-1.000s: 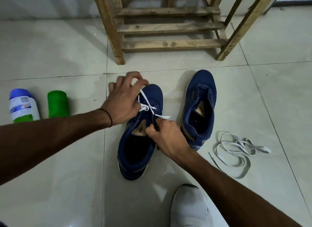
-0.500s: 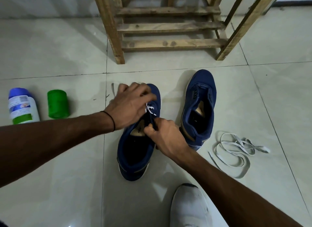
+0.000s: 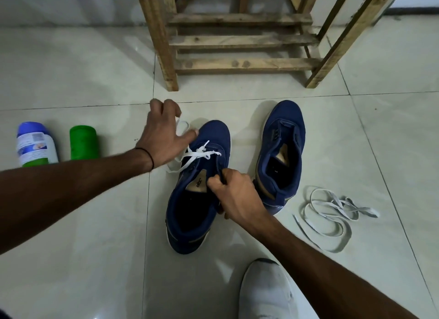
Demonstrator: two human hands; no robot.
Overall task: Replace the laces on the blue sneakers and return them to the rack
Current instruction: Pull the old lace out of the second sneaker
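Both blue sneakers are on the tiled floor [image 3: 95,247], off the rack. The near sneaker [image 3: 183,214] is dead centre, upright on its sole, toe toward 12 o'clock. The white lace [image 3: 202,154] crosses its front eyelets only. The right hand [image 3: 237,195] comes in from 5 o'clock, thumb and fingers pinched tight on the near sneaker's right eyelet edge, beside the tongue. The left hand [image 3: 164,138] comes in from 9 o'clock and sits at the shoe's 10 o'clock, just off the toe. Its fingers are curled and its thumb reaches toward the toe, with a loop of the white lace showing between them. It looks closed on the lace, but the palm hides the actual contact. One lace end lies on the floor at the shoe's 9 o'clock, just below that hand. There is a thin black band [image 3: 152,157] on the left wrist. The second sneaker [image 3: 283,133] is at 2 o'clock of the first, just beside it, unlaced, toe also toward 12. A loose grey lace [image 3: 332,214] lies tangled on the floor at 3 o'clock, near the second sneaker's heel. The wooden rack [image 3: 237,64] stands at 12 o'clock by the wall, well apart from both shoes. A blue-capped bottle [image 3: 35,147] and a green container [image 3: 83,143] stand side by side at 9 o'clock. A white shoe [image 3: 266,292] is at 6 o'clock, at the frame edge.
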